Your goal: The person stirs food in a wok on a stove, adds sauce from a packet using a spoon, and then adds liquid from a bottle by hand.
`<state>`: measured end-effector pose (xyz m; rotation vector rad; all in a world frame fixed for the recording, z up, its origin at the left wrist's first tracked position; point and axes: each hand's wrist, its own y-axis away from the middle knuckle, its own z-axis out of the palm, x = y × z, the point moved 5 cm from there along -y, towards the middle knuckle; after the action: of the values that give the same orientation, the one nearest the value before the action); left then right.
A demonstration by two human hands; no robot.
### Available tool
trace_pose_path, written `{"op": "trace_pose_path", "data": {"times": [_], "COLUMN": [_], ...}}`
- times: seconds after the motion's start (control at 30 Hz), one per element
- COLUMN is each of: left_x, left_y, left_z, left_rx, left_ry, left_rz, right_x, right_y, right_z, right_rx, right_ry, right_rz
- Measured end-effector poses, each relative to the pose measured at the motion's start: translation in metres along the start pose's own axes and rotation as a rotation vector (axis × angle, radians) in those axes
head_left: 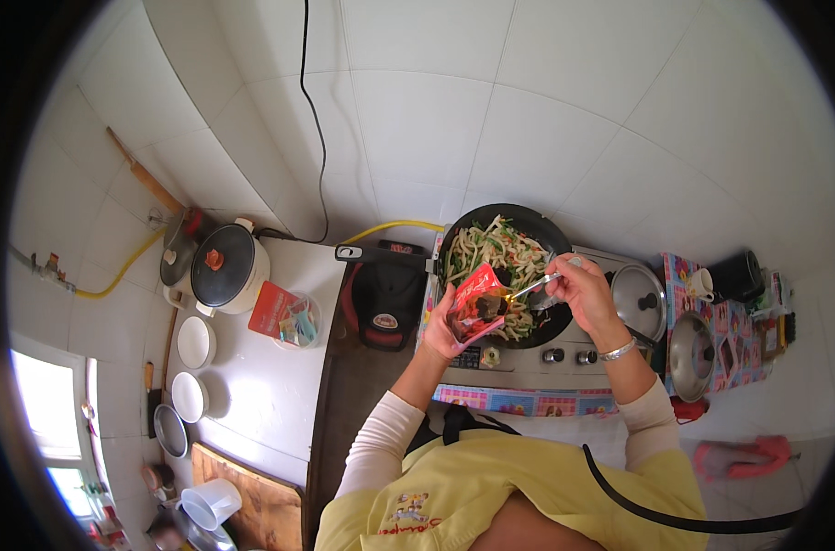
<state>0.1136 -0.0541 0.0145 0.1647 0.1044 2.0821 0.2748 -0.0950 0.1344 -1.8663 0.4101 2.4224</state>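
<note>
My left hand [439, 330] holds a red and clear plastic pouch [474, 310] with dark, oily contents, tilted over the near left part of a black frying pan [555, 237]. My right hand [584, 289] grips a metal spoon [533, 285] whose tip is at the pouch's opening. Noodle-like strips with green and orange pieces [490, 241] fill much of the pan, which stands on a gas stove [517, 377]. Some dark bits lie among the strips. A clear, rounded object, not plain in kind, shows beside the fingers of my right hand.
Right of the pan sits a lidded pan [638, 303], with another metal lid [692, 355] beyond it. The pan's handle [383, 255] reaches left over a black and red appliance [390, 303]. On the left counter are a lidded pot [228, 268], white bowls [197, 342] and a wooden cutting board [266, 513].
</note>
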Motion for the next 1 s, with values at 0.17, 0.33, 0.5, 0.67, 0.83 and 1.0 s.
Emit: {"op": "trace_pose_path", "data": {"times": [0.17, 0.33, 0.5, 0.67, 0.83, 1.0], "left_x": [0.002, 0.005, 0.006, 0.004, 0.005, 0.003], "left_y": [-0.004, -0.009, -0.014, -0.014, -0.012, -0.013], "left_z": [0.003, 0.007, 0.006, 0.012, 0.007, 0.002], "left_rx": [-0.050, -0.052, -0.046, -0.134, -0.024, -0.043], "left_ry": [0.014, -0.018, -0.029, 0.006, -0.048, -0.010], "left_rz": [0.063, 0.088, 0.064, 0.032, 0.087, 0.075], "right_x": [-0.003, 0.000, -0.001, 0.007, 0.010, 0.010], "right_y": [-0.003, -0.005, -0.003, -0.007, -0.004, -0.005], "right_z": [-0.008, -0.013, -0.005, -0.015, -0.016, -0.024], "right_rx": [0.076, 0.011, -0.021, 0.030, 0.069, 0.117], "right_ry": [-0.035, 0.207, 0.230, 0.073, 0.111, -0.030], "right_rz": [-0.036, -0.138, -0.174, -0.143, -0.155, -0.137]}}
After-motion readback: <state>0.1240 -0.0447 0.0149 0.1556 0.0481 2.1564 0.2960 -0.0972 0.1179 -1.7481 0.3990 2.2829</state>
